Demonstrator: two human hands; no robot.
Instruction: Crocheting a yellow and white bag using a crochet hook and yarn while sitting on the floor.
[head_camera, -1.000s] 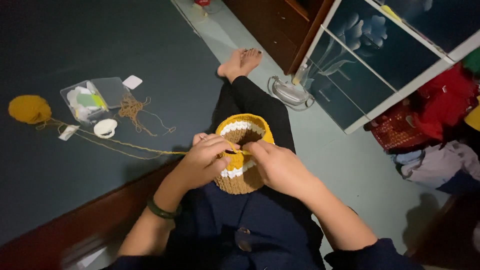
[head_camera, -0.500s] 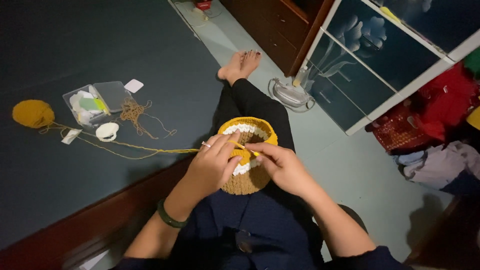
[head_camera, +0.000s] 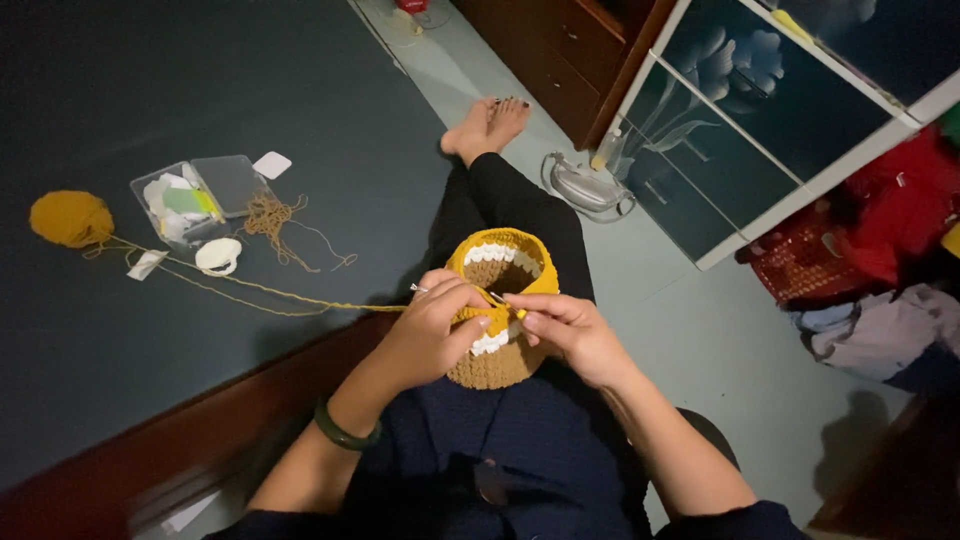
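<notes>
There were two hands, one crocheted basket (head_camera: 497, 300), one yarn ball (head_camera: 70, 218), one clear box (head_camera: 200, 195), one iron (head_camera: 585, 185).

Both forearms are extended from the lower edge toward frame centre, converging. The left hand (head_camera: 432, 325) is curled, fingers bent inward, thumb pointed right. The right hand (head_camera: 568, 330) is set just beside it, fingertips pinched toward the left hand. Legs are stretched toward upper centre, bare feet crossed.
</notes>
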